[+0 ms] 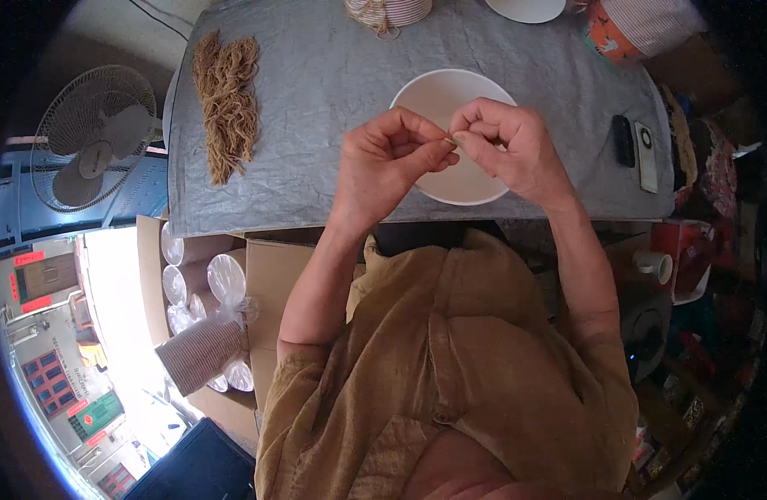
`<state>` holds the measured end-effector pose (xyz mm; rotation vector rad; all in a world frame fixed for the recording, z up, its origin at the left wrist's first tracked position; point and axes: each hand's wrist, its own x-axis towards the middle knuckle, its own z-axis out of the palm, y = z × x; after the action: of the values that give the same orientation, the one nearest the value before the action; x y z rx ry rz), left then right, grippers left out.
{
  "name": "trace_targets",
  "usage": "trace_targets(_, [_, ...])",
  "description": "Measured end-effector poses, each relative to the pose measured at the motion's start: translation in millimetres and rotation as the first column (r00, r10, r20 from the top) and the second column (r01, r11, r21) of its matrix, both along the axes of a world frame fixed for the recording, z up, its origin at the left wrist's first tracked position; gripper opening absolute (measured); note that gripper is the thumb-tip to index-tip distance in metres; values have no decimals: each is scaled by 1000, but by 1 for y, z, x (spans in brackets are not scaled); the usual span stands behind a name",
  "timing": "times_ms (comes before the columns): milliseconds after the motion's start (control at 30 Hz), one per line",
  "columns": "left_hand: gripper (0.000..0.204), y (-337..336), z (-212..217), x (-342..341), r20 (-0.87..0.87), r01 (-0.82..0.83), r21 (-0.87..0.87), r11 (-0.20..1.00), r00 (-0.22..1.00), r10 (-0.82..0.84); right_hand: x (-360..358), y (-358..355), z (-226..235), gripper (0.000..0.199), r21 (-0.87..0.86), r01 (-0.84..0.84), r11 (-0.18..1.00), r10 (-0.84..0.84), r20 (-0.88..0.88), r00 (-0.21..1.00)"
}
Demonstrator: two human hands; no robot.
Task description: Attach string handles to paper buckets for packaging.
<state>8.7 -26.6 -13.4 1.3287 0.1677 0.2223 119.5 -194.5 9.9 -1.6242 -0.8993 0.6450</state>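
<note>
My left hand (389, 158) and my right hand (508, 146) meet fingertip to fingertip above a white bowl (433, 96) on a table covered with grey cloth (317, 75). Between thumbs and forefingers both hands pinch a short thin tan strand (450, 141); it is too small to tell more. A pile of tan braided cord pieces (228, 100) lies on the cloth at the left, away from both hands.
A spool of tan cord (388, 12) and a white dish (525, 8) stand at the far edge. Two dark handsets (636, 148) lie at the right. A cardboard box with stacked plastic-wrapped cups (202, 308) sits below left, beside a standing fan (92, 137).
</note>
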Motion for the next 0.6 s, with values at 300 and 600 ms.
trace_targets(300, [7, 1, -4, 1, 54, 23, -100, 995, 998, -17, 3, -7, -9, 11, 70, 65, 995, -49, -211, 976])
trace_targets(600, [7, 1, -1, 2, 34, 26, -121, 992, 999, -22, 3, -4, -12, 14, 121, -13, 993, 18, -38, 999])
